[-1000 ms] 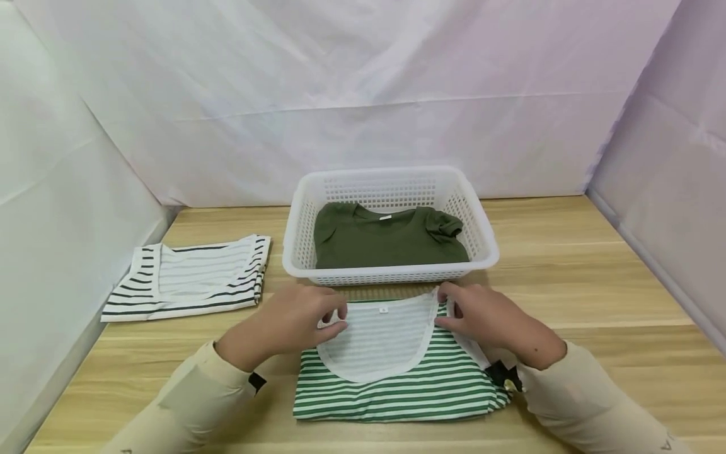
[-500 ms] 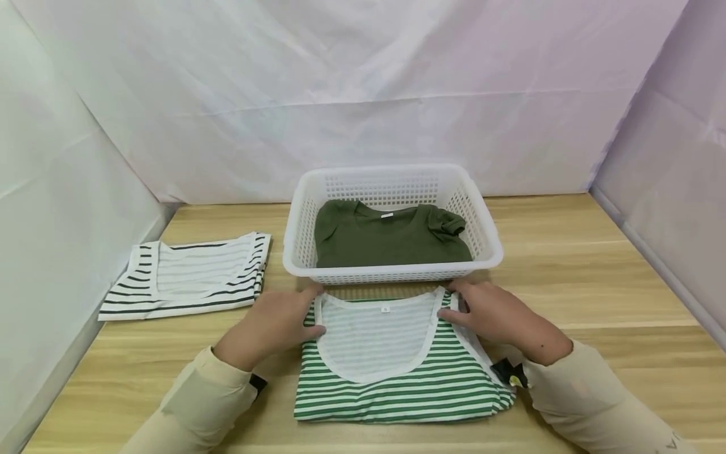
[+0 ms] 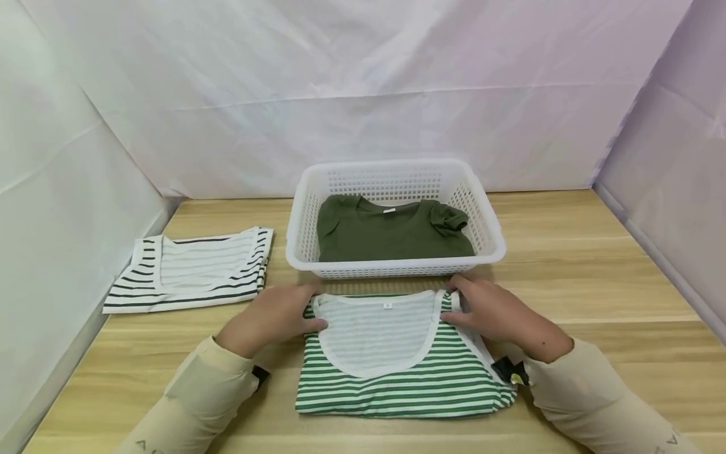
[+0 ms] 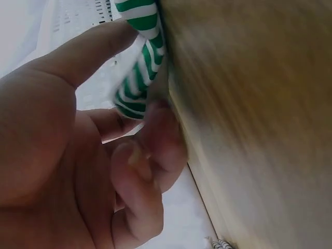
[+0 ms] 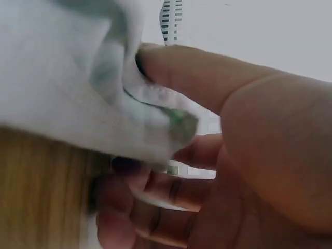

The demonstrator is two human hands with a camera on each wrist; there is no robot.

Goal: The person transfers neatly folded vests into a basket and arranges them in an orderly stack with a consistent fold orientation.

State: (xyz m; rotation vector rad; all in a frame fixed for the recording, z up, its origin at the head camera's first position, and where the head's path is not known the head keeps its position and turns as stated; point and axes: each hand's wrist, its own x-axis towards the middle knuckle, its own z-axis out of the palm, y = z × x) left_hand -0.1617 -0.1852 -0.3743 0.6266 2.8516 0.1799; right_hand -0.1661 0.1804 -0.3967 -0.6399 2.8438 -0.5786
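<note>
A green-and-white striped shirt [image 3: 397, 394] lies folded on the wooden table, its wide white neckline facing up. My left hand [image 3: 275, 318] grips its far left corner, thumb on top. In the left wrist view, striped cloth [image 4: 136, 83] passes between that thumb and the fingers, some of which curl below it. At the far right corner, my right hand [image 3: 499, 312] holds the shirt beside the neckline. The right wrist view has white cloth [image 5: 67, 83] between thumb and fingers, with a bit of green at its folded edge.
Just behind the shirt stands a white plastic basket [image 3: 397, 268] with a folded dark green T-shirt [image 3: 391, 236] in it. A folded white shirt with black stripes [image 3: 193, 271] lies at the left. White sheets [image 3: 363, 75] close off the back and sides.
My left hand has moved from over the neckline outward to the shirt's far left corner and taken hold there. The right hand has stayed at the right corner, its grip slightly shifted.
</note>
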